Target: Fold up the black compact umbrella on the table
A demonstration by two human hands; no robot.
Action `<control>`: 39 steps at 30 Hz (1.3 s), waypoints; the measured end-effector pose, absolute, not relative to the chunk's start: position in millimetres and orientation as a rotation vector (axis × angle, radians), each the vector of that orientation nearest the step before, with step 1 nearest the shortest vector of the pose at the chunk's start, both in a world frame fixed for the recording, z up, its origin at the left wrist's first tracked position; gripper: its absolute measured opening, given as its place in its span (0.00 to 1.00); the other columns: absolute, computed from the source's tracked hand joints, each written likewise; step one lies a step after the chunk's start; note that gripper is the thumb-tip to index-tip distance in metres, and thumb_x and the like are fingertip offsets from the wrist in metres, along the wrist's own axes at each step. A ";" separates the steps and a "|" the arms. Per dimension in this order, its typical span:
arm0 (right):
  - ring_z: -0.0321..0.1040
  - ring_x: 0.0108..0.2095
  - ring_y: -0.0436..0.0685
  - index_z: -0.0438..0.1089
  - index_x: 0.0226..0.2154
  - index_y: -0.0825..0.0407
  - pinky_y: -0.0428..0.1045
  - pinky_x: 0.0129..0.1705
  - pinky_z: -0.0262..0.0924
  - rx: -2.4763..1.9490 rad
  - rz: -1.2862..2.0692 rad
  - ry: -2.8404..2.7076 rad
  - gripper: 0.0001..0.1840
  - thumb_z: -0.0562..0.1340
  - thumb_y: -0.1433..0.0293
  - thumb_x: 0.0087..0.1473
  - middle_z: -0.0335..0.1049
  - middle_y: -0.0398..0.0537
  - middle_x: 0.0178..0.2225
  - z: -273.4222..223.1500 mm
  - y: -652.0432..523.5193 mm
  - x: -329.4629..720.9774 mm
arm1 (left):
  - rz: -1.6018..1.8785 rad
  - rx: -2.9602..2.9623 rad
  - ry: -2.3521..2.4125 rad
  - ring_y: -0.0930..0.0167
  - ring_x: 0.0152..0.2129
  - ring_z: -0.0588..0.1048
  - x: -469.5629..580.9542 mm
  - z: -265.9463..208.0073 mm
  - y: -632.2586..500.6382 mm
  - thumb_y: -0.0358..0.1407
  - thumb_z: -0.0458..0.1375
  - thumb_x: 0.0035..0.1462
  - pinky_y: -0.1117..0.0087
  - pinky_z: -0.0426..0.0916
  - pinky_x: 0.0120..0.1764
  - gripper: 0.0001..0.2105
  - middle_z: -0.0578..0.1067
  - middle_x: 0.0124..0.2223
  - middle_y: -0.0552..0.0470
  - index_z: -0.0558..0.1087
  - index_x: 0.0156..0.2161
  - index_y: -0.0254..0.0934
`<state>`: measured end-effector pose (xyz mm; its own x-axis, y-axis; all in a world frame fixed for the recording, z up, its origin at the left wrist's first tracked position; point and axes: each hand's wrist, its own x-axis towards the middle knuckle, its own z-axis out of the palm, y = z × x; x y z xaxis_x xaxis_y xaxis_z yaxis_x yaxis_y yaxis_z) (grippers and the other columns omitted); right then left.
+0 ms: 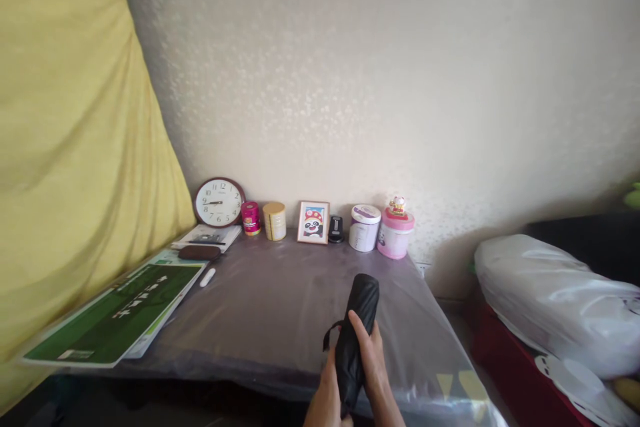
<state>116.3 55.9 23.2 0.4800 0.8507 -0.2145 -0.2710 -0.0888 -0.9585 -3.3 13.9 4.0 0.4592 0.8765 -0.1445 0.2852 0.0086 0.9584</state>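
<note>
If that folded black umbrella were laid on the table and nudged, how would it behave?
The black umbrella would probably roll, being roughly cylindrical, though its dangling strap might check it. It seems fairly stiff lengthwise: it juts straight beyond the right hand without drooping.

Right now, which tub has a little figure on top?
The pink tub at the row's right end; nothing stands on the white tub or the yellow tub.

From my right grip (373,355) I have free passage over the tabletop (270,307), from 10 round to 1 o'clock. The picture frame (313,222) blocks me at 11; the white tub (365,229) and pink tub (395,235) at 12. A green sheet (110,320) lies at 9, a bulky white bag (560,307) near 3.
</note>
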 end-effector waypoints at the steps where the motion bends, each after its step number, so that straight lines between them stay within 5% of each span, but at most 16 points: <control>1: 0.71 0.28 0.59 0.68 0.38 0.56 0.49 0.30 0.65 -1.371 1.013 -0.560 0.31 0.67 0.51 0.35 0.73 0.44 0.25 20.8 57.0 116.2 | 0.645 1.597 1.110 0.62 0.55 0.60 -3.8 1.0 14.1 0.26 0.55 0.36 0.67 0.56 0.54 0.46 0.57 0.60 0.42 0.41 0.62 0.37; 4: 0.70 0.26 0.58 0.67 0.39 0.56 0.49 0.29 0.64 -1.356 1.047 -0.522 0.31 0.65 0.50 0.38 0.72 0.43 0.23 15.8 56.8 116.0 | 0.695 1.674 1.078 0.60 0.58 0.55 -6.6 -3.4 16.4 0.25 0.54 0.34 0.66 0.54 0.55 0.47 0.50 0.63 0.40 0.39 0.62 0.34; 8: 0.69 0.25 0.57 0.68 0.38 0.57 0.49 0.29 0.64 -1.285 1.130 -0.520 0.30 0.63 0.49 0.40 0.72 0.44 0.24 20.0 53.2 115.5 | 0.569 1.525 0.898 0.65 0.43 0.71 -6.6 -2.1 19.8 0.26 0.51 0.40 0.65 0.66 0.44 0.45 0.67 0.53 0.44 0.34 0.62 0.41; 12: 0.70 0.31 0.59 0.68 0.38 0.55 0.49 0.33 0.64 -1.411 0.960 -0.553 0.30 0.67 0.52 0.36 0.73 0.44 0.27 25.3 54.4 113.3 | 0.573 1.794 1.197 0.64 0.49 0.68 -0.4 -5.0 19.2 0.22 0.51 0.38 0.69 0.63 0.47 0.46 0.57 0.60 0.43 0.36 0.63 0.41; 17: 0.70 0.32 0.59 0.66 0.41 0.55 0.49 0.32 0.65 -1.404 0.977 -0.518 0.33 0.67 0.52 0.36 0.73 0.44 0.29 16.1 56.3 112.4 | 0.366 1.910 1.313 0.63 0.42 0.73 -7.5 10.3 17.4 0.23 0.52 0.41 0.69 0.66 0.41 0.46 0.55 0.61 0.39 0.34 0.63 0.41; 21: 0.70 0.32 0.59 0.67 0.41 0.57 0.50 0.35 0.65 -1.348 1.052 -0.501 0.32 0.65 0.51 0.38 0.73 0.45 0.29 12.7 56.3 113.6 | 0.499 1.445 0.961 0.74 0.24 0.74 -13.6 33.1 19.1 0.34 0.54 0.49 0.73 0.67 0.27 0.45 0.71 0.47 0.46 0.24 0.61 0.44; 24: 0.70 0.35 0.60 0.67 0.42 0.57 0.51 0.38 0.64 -1.374 1.004 -0.570 0.32 0.64 0.51 0.40 0.73 0.46 0.31 16.7 58.8 115.8 | 0.538 1.314 0.982 0.78 0.12 0.67 -10.9 31.7 24.0 0.41 0.50 0.53 0.76 0.62 0.18 0.41 0.74 0.34 0.51 0.24 0.61 0.42; 26: 0.69 0.40 0.62 0.67 0.42 0.56 0.51 0.42 0.62 -1.417 0.899 -0.668 0.31 0.64 0.52 0.39 0.73 0.47 0.34 18.9 62.2 119.0 | 0.582 1.463 1.144 0.74 0.16 0.71 -9.2 21.3 29.7 0.39 0.51 0.52 0.72 0.66 0.22 0.42 0.74 0.40 0.46 0.24 0.61 0.41; 27: 0.68 0.42 0.63 0.67 0.42 0.55 0.51 0.44 0.61 -1.438 0.829 -0.721 0.31 0.65 0.52 0.38 0.73 0.48 0.36 18.8 64.4 121.0 | 0.648 1.611 1.186 0.72 0.27 0.75 -9.0 15.1 33.0 0.34 0.52 0.51 0.70 0.69 0.30 0.42 0.69 0.50 0.42 0.26 0.61 0.41; 30: 0.65 0.46 0.64 0.68 0.42 0.53 0.53 0.48 0.58 -1.483 0.630 -0.872 0.31 0.66 0.52 0.36 0.72 0.51 0.39 11.4 71.8 127.2 | 0.719 2.009 1.345 0.68 0.54 0.63 -10.6 0.2 42.4 0.24 0.50 0.46 0.72 0.61 0.50 0.43 0.48 0.64 0.43 0.27 0.62 0.38; 34: 0.67 0.39 0.63 0.67 0.45 0.53 0.55 0.45 0.59 -1.530 0.420 -1.082 0.32 0.63 0.51 0.41 0.68 0.52 0.38 -9.3 79.4 129.5 | 0.447 2.186 1.544 0.66 0.49 0.68 -11.7 -3.5 47.9 0.22 0.49 0.45 0.72 0.64 0.45 0.44 0.52 0.63 0.41 0.25 0.61 0.35; 39: 0.67 0.36 0.57 0.70 0.42 0.47 0.52 0.41 0.62 -1.457 0.436 -1.273 0.22 0.57 0.53 0.49 0.65 0.48 0.37 -16.8 81.0 125.4 | 0.328 2.241 1.619 0.62 0.50 0.67 -10.4 2.2 45.2 0.34 0.49 0.55 0.67 0.62 0.48 0.34 0.58 0.60 0.34 0.37 0.62 0.29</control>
